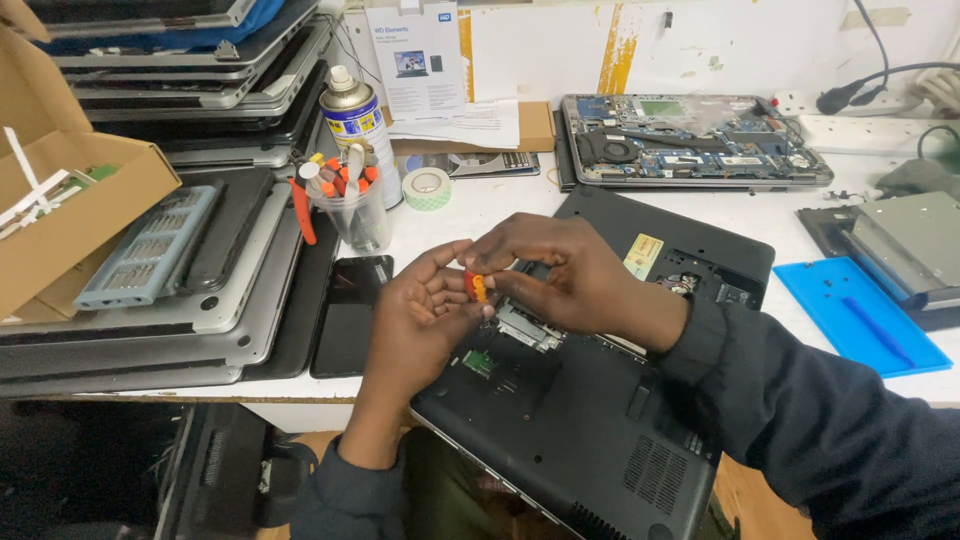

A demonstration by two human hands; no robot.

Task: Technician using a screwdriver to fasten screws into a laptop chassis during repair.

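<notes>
A white, scuffed tabletop (470,215) carries everything here. On its left side rises a stack of closed laptops (150,330), smooth grey and silver slabs with rounded corners, and a ridged pale-blue plastic case (150,250) lies slanted across the top one. Nearest the person, a matte black laptop (590,420) lies upside down, hanging partly over the tabletop edge, its base panel open to show a green board and a shiny metal bracket. Farther back sits a second opened laptop (690,140), all circuit board, fan and copper pipe. At the right, a flat bright-blue mat (850,310) lies beside a grey metal drive (900,245). A clear plastic cup (355,215) bristling with orange-handled tools stands before a cylindrical spray can (352,120), with a roll of pale tape (427,187) just beside them. Above the black laptop, the left hand (420,325) curls with its fingertips closed against a small orange-handled tool (477,288), and the right hand (560,275), in a dark sleeve, pinches the same tool from the other side, so both hands grip it between them.
</notes>
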